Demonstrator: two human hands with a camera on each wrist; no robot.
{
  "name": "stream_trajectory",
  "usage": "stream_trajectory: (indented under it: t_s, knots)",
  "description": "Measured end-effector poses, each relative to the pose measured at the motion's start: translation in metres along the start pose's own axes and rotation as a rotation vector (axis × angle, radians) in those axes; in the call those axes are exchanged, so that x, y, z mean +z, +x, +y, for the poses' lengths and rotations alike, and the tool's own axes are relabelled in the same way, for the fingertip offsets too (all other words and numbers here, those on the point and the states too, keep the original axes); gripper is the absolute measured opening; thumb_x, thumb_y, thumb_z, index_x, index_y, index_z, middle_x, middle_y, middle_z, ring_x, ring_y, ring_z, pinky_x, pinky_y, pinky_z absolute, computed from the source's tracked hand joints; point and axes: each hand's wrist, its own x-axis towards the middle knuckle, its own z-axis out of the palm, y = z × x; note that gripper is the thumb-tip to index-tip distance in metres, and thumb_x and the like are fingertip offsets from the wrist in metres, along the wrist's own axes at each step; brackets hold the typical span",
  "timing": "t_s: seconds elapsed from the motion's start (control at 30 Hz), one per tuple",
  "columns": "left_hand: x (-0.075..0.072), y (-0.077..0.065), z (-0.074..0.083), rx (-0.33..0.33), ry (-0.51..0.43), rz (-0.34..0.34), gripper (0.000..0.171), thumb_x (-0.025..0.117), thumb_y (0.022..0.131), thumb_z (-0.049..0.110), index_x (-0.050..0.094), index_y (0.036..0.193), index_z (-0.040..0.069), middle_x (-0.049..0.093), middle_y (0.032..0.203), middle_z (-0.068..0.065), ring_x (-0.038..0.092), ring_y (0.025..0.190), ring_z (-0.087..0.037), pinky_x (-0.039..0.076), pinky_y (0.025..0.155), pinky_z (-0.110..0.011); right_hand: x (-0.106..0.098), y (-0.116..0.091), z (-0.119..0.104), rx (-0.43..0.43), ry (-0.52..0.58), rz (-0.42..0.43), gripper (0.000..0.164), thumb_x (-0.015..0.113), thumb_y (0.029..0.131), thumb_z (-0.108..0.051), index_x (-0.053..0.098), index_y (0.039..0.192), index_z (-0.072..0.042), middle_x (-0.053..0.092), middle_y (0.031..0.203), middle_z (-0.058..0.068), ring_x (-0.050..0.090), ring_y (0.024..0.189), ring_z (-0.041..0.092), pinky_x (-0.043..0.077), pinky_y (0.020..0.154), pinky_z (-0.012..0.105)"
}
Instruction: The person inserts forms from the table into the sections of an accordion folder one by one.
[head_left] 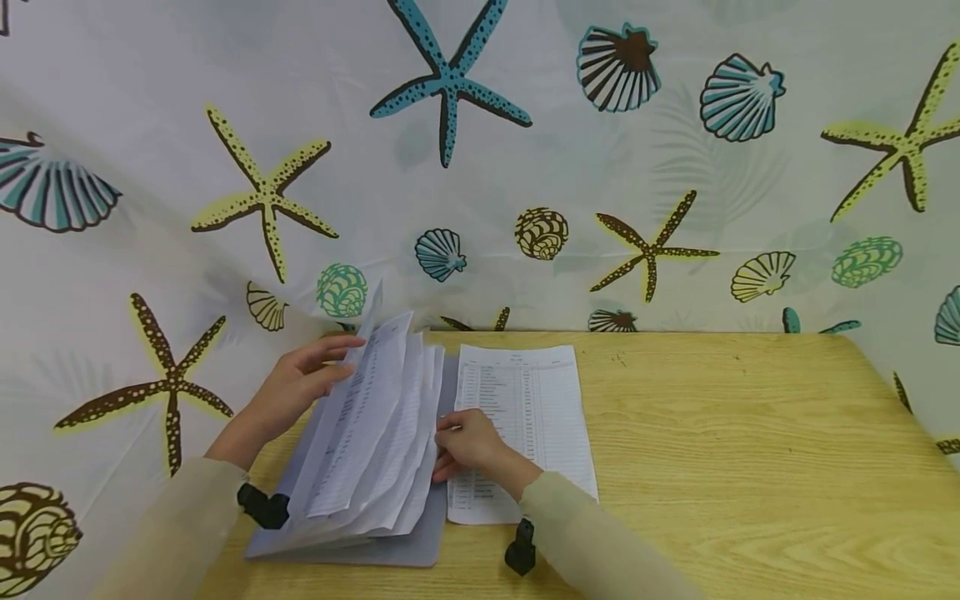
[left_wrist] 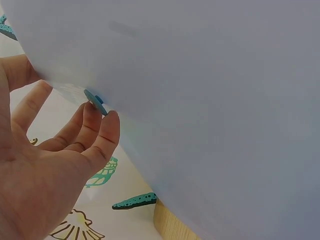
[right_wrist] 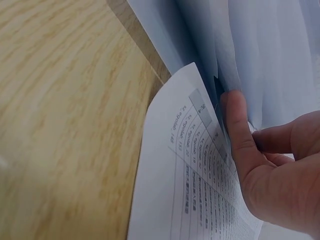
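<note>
A pale plastic document folder (head_left: 416, 550) stands partly opened on the table, with a bundle of printed paper sheets (head_left: 375, 417) fanned inside it. At the edge of the raised cover (left_wrist: 200, 100), my left hand (head_left: 296, 387) grips with fingers on both sides, close to a blue snap button (left_wrist: 95, 101). My right hand (head_left: 472, 446) pinches the right edges of sheets in the bundle; the exact number is hidden. Beneath that hand lies a loose printed sheet (head_left: 555, 417) with a table of rows, flat beside the folder.
The wooden table (head_left: 735, 442) stretches to the right. A white curtain (head_left: 525, 167) printed with starfish and shells hangs behind and to the left. Each wrist carries a small black camera mount (head_left: 521, 550).
</note>
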Motion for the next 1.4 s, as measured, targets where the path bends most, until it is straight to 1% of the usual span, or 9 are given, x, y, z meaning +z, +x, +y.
stream_trajectory:
  t_s: [0.2,0.33,0.47,0.6,0.77,1.03,1.2,1.33,1.4]
  knots:
    - [0.001,-0.001,0.000,-0.001,-0.002,-0.004,0.047,0.058,0.109,0.026,0.053,0.154,0.014,0.049,0.160,-0.016,0.049,0.139,-0.034,0.050,0.094,-0.039,-0.001,-0.002,-0.001,0.001,-0.014,-0.003,0.030,0.057,0.105,-0.003,0.063,0.132,0.009,0.071,0.085,0.021,0.069,0.058,0.017,0.064,0.065,0.041]
    - [0.002,-0.001,0.001,-0.006,-0.013,-0.010,0.048,0.058,0.109,0.026,0.052,0.154,0.014,0.047,0.161,-0.017,0.048,0.142,-0.037,0.049,0.096,-0.043,-0.002,-0.001,0.000,0.013,0.008,-0.010,0.029,0.058,0.105,-0.003,0.064,0.130,0.009,0.070,0.082,0.019,0.070,0.058,0.017,0.064,0.065,0.040]
    - [0.002,-0.001,0.001,-0.006,-0.028,-0.017,0.048,0.058,0.109,0.026,0.051,0.155,0.013,0.046,0.162,-0.017,0.046,0.144,-0.039,0.049,0.101,-0.051,-0.003,0.001,0.001,0.025,0.046,-0.020,0.026,0.058,0.104,-0.002,0.064,0.127,0.008,0.067,0.076,0.015,0.070,0.058,0.018,0.064,0.065,0.041]
    - [0.003,-0.001,0.003,-0.008,-0.034,-0.021,0.048,0.058,0.109,0.026,0.051,0.155,0.013,0.045,0.163,-0.017,0.045,0.145,-0.041,0.048,0.104,-0.058,-0.004,0.002,0.002,0.033,0.068,-0.030,0.025,0.057,0.104,-0.001,0.064,0.126,0.008,0.065,0.075,0.013,0.071,0.059,0.018,0.064,0.066,0.040]
    - [0.003,-0.002,0.004,-0.009,-0.029,-0.027,0.048,0.058,0.109,0.026,0.051,0.155,0.014,0.045,0.162,-0.018,0.045,0.144,-0.041,0.047,0.106,-0.061,-0.004,0.002,0.001,0.048,0.084,-0.039,0.026,0.057,0.104,-0.001,0.064,0.127,0.008,0.067,0.074,0.014,0.071,0.059,0.018,0.064,0.066,0.039]
    - [0.002,-0.002,0.005,-0.006,-0.009,-0.024,0.048,0.057,0.109,0.026,0.051,0.155,0.014,0.047,0.160,-0.019,0.048,0.142,-0.040,0.048,0.103,-0.059,-0.005,0.004,0.002,0.088,0.118,-0.049,0.027,0.060,0.104,-0.002,0.065,0.129,0.006,0.069,0.077,0.016,0.072,0.059,0.019,0.065,0.066,0.041]
    - [0.001,-0.001,0.004,0.002,0.000,-0.018,0.048,0.058,0.109,0.025,0.051,0.155,0.014,0.048,0.160,-0.017,0.049,0.139,-0.035,0.050,0.097,-0.046,-0.009,-0.001,0.000,0.083,0.076,-0.071,0.028,0.059,0.104,-0.003,0.066,0.130,0.005,0.073,0.087,0.020,0.071,0.060,0.018,0.064,0.064,0.039]
    - [0.000,-0.001,0.003,0.003,-0.008,-0.019,0.047,0.059,0.109,0.024,0.052,0.154,0.013,0.046,0.162,-0.014,0.047,0.141,-0.033,0.050,0.093,-0.038,-0.019,-0.004,-0.001,0.049,0.032,-0.079,0.029,0.060,0.104,-0.006,0.067,0.130,0.006,0.075,0.099,0.022,0.073,0.064,0.018,0.064,0.066,0.039]
    - [0.000,-0.001,0.003,0.003,-0.004,-0.017,0.047,0.059,0.109,0.024,0.052,0.154,0.013,0.046,0.162,-0.014,0.047,0.141,-0.033,0.051,0.092,-0.036,-0.026,-0.006,-0.002,0.030,0.008,-0.066,0.031,0.060,0.104,-0.008,0.067,0.131,0.006,0.075,0.102,0.024,0.073,0.066,0.019,0.064,0.067,0.040]
